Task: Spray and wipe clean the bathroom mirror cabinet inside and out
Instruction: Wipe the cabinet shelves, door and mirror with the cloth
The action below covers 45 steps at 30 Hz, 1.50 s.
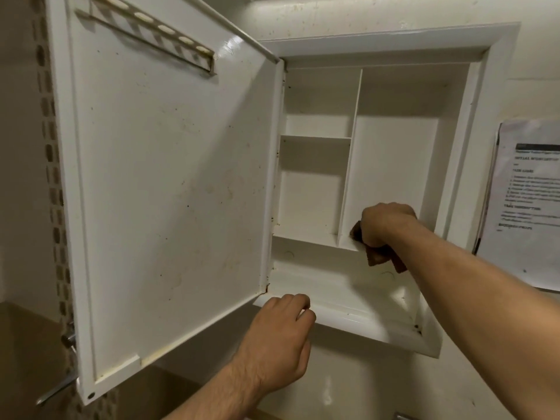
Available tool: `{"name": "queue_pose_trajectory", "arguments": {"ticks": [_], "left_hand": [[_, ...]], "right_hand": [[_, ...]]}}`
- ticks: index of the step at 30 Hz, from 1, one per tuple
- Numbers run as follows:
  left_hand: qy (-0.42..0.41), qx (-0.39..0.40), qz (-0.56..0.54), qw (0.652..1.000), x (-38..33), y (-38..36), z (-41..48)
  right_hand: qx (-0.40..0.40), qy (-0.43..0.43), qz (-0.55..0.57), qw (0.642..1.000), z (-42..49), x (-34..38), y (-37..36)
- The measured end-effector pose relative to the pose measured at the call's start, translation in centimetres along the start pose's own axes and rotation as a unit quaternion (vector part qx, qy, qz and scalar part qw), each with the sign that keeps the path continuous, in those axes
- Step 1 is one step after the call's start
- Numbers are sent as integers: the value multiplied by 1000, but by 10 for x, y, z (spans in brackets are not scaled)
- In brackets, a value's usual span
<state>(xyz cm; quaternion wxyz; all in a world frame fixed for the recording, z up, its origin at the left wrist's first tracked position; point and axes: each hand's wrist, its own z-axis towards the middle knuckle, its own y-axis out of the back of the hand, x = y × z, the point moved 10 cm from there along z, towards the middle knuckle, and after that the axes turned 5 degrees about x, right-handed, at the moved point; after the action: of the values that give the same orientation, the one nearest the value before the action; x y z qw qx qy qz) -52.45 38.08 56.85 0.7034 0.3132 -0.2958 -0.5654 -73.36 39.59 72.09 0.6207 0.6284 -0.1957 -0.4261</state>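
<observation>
Cabinet [378, 50] sits recessed in the wall, centre-right of frame, w/ its door [169, 177] swung wide open to the left, filling the left half. Door's inner face is white, speckled w/ small dark spots and yellowish stains; a slotted metal rack [151, 28] runs diagonally across its upper left. Inside the cabinet, a vertical divider [351, 153] splits it into a narrow left section w/ a shelf [315, 137] across it and a taller right section; a low compartment runs the full width below both. Right hand [385, 222] reaches in from the right edge, fingers curled tight round a brown cloth [374, 257], which is bunched against the floor of the right section just beside the divider's foot; part of the cloth hangs below the hand over the front edge. Left hand [278, 338] comes up from bottom centre, fingers curled in a loose fist w/ nothing seen in it, knuckles at the cabinet's lower rim [348, 319] near the door's bottom corner; can't tell if it touches the rim. A printed sheet [530, 201] hangs on the wall at the right edge, text too blurred to read. A metal lever [57, 389] shows at lower left, under the door.
</observation>
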Motion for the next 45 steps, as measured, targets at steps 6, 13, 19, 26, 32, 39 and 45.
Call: {"name": "queue_pose_trajectory", "arguments": {"ticks": [6,13,19,26,32,39,45], "left_hand": [[39,1,18,999,25,8,-11],[62,-24,9,998,16,3,17],[63,-46,11,997,16,7,13],[123,-77,46,988,55,50,-1],[110,-143,136,974,58,153,24],[114,-133,379,909,43,269,72],[215,-120,536,807,55,371,135]], "right_hand": [[-28,63,213,975,-2,31,1],[-113,218,389,888,-63,24,-13],[-105,128,682,713,-82,39,-55],[-205,73,906,364,-87,43,-48],[-19,110,957,268,-78,128,-7],[-257,332,840,343,-106,99,136],[-384,276,759,446,-73,69,228]]}}
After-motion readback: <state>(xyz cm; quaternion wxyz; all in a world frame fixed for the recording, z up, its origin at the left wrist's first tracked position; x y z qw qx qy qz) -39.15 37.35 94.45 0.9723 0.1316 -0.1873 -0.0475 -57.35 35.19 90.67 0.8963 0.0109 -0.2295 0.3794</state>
